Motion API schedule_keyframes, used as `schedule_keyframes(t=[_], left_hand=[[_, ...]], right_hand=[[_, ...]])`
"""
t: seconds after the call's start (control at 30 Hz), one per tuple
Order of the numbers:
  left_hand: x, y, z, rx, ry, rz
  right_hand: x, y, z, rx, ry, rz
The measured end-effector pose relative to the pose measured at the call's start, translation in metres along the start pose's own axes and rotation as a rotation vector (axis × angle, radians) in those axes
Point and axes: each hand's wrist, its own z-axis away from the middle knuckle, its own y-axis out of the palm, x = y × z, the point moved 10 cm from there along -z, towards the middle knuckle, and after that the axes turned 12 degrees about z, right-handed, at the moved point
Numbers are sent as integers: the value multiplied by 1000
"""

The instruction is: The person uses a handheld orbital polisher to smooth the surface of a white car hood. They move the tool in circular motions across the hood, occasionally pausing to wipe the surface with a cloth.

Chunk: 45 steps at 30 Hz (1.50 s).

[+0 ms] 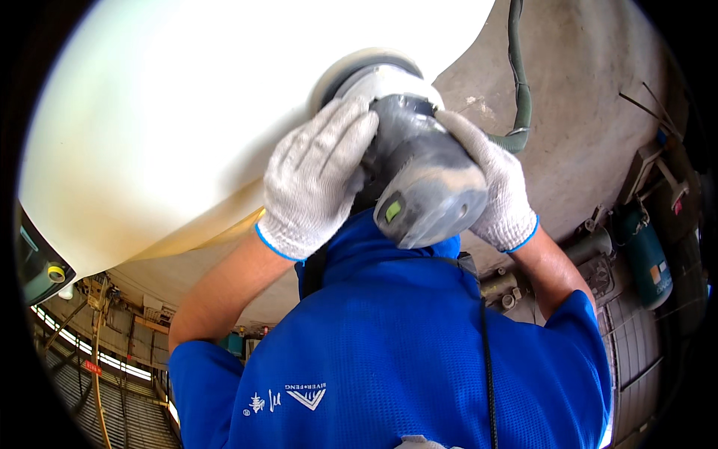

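Both my hands, in white knit gloves with blue cuffs, hold a grey, dust-covered power sander [430,179]. My left hand [314,172] lies along its left side, fingers extended and pressed together. On the other side my right hand [497,176] grips the body, its fingers partly hidden behind it. The sander's round pad [366,63] is at a large, smooth white curved panel [187,105]; whether it presses on the surface, I cannot tell. The sander's rear end, with a small green patch, points toward my chest.
A grey-green hose [522,97] curves down to the sander from the upper right. A teal cylindrical tank [645,258] stands at the far right beside pipes and fittings. Yellowish sheeting [213,228] edges the panel. A yellow roll [56,275] is at the far left.
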Motion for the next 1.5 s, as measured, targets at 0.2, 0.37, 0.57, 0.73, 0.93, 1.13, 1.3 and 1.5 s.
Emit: schedule_keyframes(t=[0.2,0.37,0.57,0.73,0.93,1.13,1.3,1.5], left_hand=[[6,-20,-4,-35,8,-37],[27,-57,-68,-93,169,-146],[43,-59,-110,160,275,-505],[46,-46,-94,26,142,78],[18,-34,-4,-25,64,-12],[63,-77,-22,-57,-73,-127],[53,-92,-63,-165,239,-398],[68,-28,-5,184,140,-671]], right_hand=[[18,-12,-18,-77,-97,-33],[22,-57,-75,-66,-272,113],[-7,-95,-108,-121,-199,195],[-5,-72,-73,-186,-166,76],[25,-12,-27,-83,-93,0],[48,-47,-69,-198,-71,105],[6,-72,-111,-201,-106,209],[-56,-109,-154,-159,-83,326]])
